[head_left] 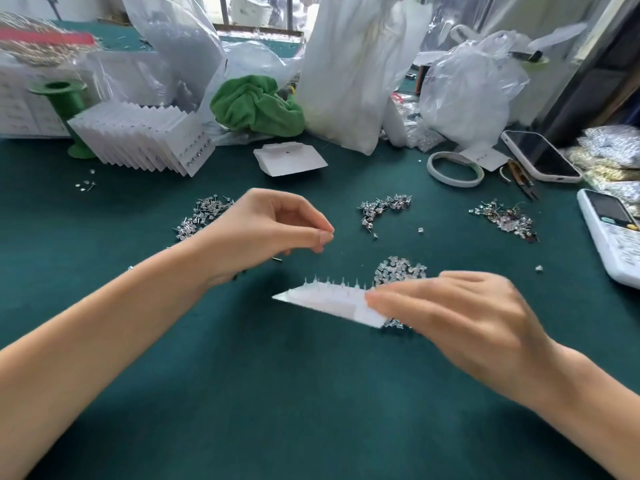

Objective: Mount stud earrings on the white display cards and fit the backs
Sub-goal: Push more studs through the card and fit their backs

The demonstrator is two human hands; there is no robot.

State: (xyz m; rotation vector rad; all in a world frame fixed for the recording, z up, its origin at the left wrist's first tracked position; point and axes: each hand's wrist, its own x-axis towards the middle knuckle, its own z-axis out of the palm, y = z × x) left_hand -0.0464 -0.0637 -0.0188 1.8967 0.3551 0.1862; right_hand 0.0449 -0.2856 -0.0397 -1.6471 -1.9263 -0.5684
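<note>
My right hand (pixel 450 317) pinches one end of a white display card (pixel 329 301), held just above the green table (pixel 311 393). A row of stud posts sticks up along the card's far edge. My left hand (pixel 273 230) hovers above and left of the card, fingertips pinched together; whether they hold something is too small to tell. Piles of stud earrings lie at the left (pixel 204 214), middle (pixel 381 207) and right (pixel 505 220). A heap of clear backs (pixel 400 270) sits just behind the card.
A fanned stack of filled cards (pixel 145 140) and a green spool (pixel 64 98) stand at the back left, blank cards (pixel 289 159) in the middle. Plastic bags, a green cloth (pixel 256 105), a tape ring (pixel 455 169), a phone (pixel 540 155) and a remote (pixel 613 233) crowd the back and right.
</note>
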